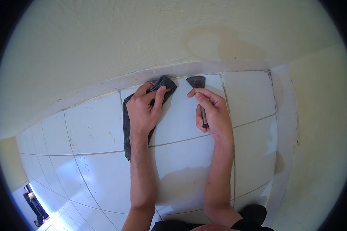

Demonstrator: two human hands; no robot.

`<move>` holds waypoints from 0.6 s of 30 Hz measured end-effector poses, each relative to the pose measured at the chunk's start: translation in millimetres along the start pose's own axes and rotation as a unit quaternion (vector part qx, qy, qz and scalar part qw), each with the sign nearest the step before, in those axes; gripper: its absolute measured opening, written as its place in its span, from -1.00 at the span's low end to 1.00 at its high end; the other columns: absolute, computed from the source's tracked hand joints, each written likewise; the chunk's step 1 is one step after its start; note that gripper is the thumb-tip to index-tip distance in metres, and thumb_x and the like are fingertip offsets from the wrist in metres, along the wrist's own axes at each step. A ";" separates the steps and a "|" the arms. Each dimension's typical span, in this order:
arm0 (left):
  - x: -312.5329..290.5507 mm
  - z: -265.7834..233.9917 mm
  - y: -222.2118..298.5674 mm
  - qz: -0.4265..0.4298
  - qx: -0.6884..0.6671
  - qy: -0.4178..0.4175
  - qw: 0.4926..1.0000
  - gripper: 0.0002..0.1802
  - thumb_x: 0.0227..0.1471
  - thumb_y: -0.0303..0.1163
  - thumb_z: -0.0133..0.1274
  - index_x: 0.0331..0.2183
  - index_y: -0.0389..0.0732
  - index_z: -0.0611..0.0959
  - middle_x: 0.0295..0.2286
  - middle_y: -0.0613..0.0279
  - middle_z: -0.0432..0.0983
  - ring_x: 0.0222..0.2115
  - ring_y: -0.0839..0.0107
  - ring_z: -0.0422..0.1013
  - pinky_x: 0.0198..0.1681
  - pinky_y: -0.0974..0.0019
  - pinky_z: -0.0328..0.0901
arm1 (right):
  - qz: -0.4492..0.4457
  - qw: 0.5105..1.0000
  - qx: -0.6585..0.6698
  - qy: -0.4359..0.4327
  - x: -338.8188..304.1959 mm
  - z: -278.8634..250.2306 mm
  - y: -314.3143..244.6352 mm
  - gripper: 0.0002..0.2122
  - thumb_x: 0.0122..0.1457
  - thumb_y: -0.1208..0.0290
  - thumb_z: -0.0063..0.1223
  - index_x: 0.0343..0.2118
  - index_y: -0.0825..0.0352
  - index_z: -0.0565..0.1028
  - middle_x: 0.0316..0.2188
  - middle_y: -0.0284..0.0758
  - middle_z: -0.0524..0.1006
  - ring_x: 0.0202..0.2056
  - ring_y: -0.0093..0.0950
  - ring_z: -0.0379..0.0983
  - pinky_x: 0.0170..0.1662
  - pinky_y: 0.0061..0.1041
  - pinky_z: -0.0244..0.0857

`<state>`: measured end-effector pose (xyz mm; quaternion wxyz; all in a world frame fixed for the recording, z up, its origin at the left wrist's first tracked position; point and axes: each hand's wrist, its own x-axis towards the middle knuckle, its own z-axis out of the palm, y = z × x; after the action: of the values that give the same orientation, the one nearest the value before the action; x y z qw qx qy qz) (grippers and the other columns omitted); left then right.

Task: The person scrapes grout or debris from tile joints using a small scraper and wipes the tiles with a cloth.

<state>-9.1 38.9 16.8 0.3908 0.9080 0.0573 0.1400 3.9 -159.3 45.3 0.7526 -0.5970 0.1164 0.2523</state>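
My left hand is closed on a dark grey cloth, pinching a bunched fold of it close to the base of the wall. The rest of the cloth hangs under my wrist and lies along the tiles. In my right hand is a putty scraper, its wide dark blade pointing toward the wall. My fingers wrap its handle, whose butt end shows below them. The blade is just short of the skirting; whether it touches the tile I cannot tell.
White floor tiles with dark, dirty grout lines spread beneath my arms. A pale skirting runs along the cream wall ahead, meeting another wall at the right corner. Dark objects stand by a bright opening, far lower left.
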 end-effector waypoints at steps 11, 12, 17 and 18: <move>0.5 2.8 1.0 0.006 0.011 0.003 1.000 -0.76 0.29 -0.19 0.16 -0.29 -0.01 0.87 -0.52 0.25 0.48 -0.63 0.27 0.41 -0.53 0.23 0.27 | -0.035 0.999 -0.001 -0.003 5.1 -3.6 5.0 -0.76 0.49 0.38 -0.10 -0.13 0.44 0.56 -0.81 -0.44 0.28 -0.84 -0.66 0.13 -0.77 -0.55 -0.07; 0.8 1.9 0.7 0.006 0.009 0.006 1.000 -0.76 0.29 -0.19 0.16 -0.29 -0.02 0.87 -0.52 0.25 0.48 -0.63 0.27 0.41 -0.53 0.23 0.27 | -0.035 0.999 0.000 -0.004 3.5 -4.6 3.1 -0.76 0.49 0.38 -0.10 -0.13 0.44 0.56 -0.81 -0.44 0.28 -0.84 -0.66 0.13 -0.77 -0.55 -0.07; 0.1 1.3 0.3 0.005 0.015 0.003 1.000 -0.75 0.29 -0.19 0.15 -0.29 -0.03 0.87 -0.52 0.24 0.48 -0.63 0.29 0.41 -0.53 0.23 0.27 | -0.029 0.999 -0.016 0.003 3.7 -5.1 2.2 -0.77 0.49 0.40 -0.12 -0.13 0.44 0.56 -0.81 -0.46 0.25 -0.84 -0.66 0.13 -0.77 -0.54 -0.09; 0.8 1.0 0.1 0.005 0.018 0.001 1.000 -0.75 0.30 -0.19 0.15 -0.29 -0.03 0.87 -0.52 0.25 0.48 -0.63 0.29 0.41 -0.53 0.23 0.27 | -0.030 0.999 -0.016 0.004 4.7 -5.3 3.4 -0.77 0.49 0.40 -0.12 -0.13 0.44 0.56 -0.81 -0.46 0.25 -0.84 -0.66 0.13 -0.77 -0.54 -0.09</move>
<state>-8.0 38.4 16.4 0.3738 0.9149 0.0558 0.1418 6.8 -162.7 38.8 0.7498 -0.6131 0.0976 0.2290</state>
